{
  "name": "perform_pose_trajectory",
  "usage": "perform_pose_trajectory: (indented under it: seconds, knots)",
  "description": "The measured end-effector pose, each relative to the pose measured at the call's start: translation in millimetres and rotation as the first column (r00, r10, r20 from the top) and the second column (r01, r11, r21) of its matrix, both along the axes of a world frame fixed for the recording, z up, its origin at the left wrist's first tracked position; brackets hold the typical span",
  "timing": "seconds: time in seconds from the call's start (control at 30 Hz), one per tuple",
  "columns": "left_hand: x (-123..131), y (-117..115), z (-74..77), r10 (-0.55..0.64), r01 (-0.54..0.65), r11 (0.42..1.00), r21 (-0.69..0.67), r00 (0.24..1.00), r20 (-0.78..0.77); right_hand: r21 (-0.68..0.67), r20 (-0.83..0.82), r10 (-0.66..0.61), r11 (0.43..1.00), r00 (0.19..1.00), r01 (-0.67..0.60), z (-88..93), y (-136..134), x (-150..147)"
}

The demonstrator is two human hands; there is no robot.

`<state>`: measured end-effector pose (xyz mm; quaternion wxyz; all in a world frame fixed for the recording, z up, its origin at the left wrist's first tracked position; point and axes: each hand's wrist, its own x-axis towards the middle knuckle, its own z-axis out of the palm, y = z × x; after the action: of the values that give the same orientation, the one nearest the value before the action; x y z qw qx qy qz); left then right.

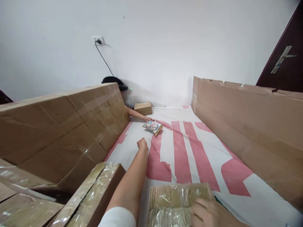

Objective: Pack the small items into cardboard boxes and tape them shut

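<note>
My left hand (142, 144) reaches forward over the table with its fingers curled into a loose fist, and nothing shows in it. Just beyond it, apart from it, a shiny foil packet (152, 126) with a colourful print sits tilted on the cloth. Another person's hand (149, 119) touches the packet's far edge; that arm comes round the end of the cardboard wall on the left. Close to me, my right hand (205, 212) has its fingers bent over the right part of a taped cardboard box (170, 197). The lower part of that box is cut off by the frame.
A cardboard wall (71, 123) stands on the left, another (248, 126) on the right. A pink-and-white cloth (196, 151) covers the table between them. Taped cardboard (92, 195) lies at near left. A small carton (143, 108) and a dark cap (113, 82) are by the back wall.
</note>
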<state>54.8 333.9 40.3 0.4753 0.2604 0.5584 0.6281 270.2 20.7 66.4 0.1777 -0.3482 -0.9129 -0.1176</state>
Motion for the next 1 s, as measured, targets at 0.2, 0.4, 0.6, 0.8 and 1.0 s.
perform_pose_trajectory:
  seconds: [0.2, 0.4, 0.6, 0.8, 1.0]
  knots:
    - [-7, -76, 32.6, -0.181, 0.181, 0.983, 0.020, 0.983, 0.001, -0.042, 0.252, -0.042, 0.998, 0.967, 0.054, 26.3, -9, -17]
    - [-24, -223, 78.0, -0.432, 0.500, 0.827, 0.257, 0.858, -0.278, -0.295, 0.226, -0.079, 0.944, 0.971, 0.146, 41.0, -4, -10]
    - [-18, -332, 44.0, -0.030, 0.865, 0.486, 0.125, 0.160, -0.987, -0.511, 0.024, -0.178, 0.843, 0.984, 0.165, 54.8, -10, 0]
    - [-10, -340, -2.5, 0.263, 0.774, 0.531, 0.346, 0.238, -0.935, -0.432, 0.164, -0.182, 0.870, 0.970, 0.237, 59.9, -26, -5]
    - [-9, -339, -5.5, 0.310, 0.764, 0.504, 0.402, 0.274, -0.910, -0.254, 0.342, -0.079, 0.951, 0.937, 0.173, 47.4, -25, -11]
